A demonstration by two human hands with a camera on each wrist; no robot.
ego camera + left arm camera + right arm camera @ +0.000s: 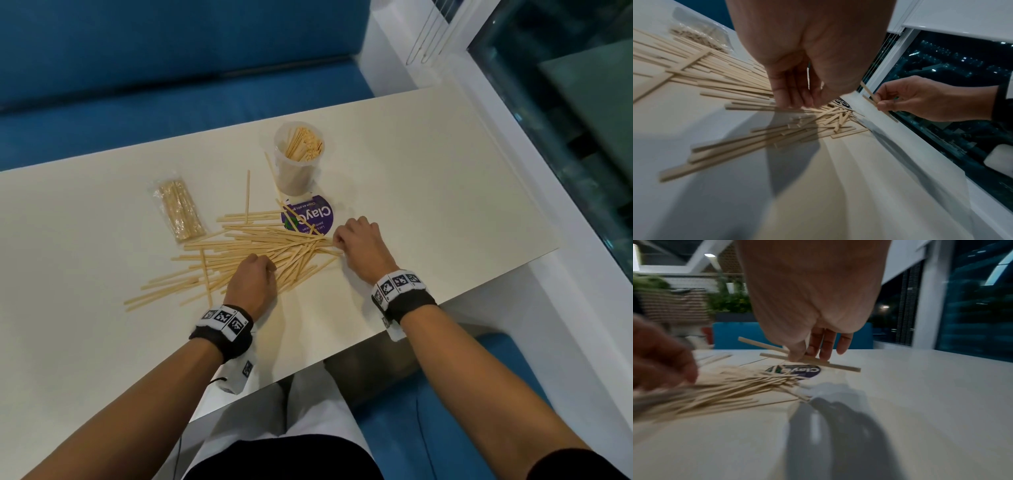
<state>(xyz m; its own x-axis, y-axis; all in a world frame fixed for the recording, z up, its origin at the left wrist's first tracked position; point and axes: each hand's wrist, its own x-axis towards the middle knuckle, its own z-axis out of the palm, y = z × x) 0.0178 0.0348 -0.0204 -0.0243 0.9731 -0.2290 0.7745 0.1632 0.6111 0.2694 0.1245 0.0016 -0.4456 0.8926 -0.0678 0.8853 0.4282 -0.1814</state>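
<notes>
Several loose wooden sticks (246, 245) lie fanned across the white table (428, 205). My left hand (270, 269) sits on the pile's near side. In the left wrist view, the left hand (801, 104) has its curled fingertips and thumb meeting on sticks at the pile's top. My right hand (337, 240) is at the pile's right end and pinches two sticks (842, 367) between thumb and fingers, lifted just off the table. The same two held sticks (866, 89) show in the left wrist view. A clear plastic cup (294, 178) holding upright sticks stands behind the pile.
A sealed clear packet of sticks (180, 212) lies at the left rear of the pile. A round purple sticker (320, 214) lies under the pile's far right edge. Blue bench seating runs behind the table, and a window frame runs along the right.
</notes>
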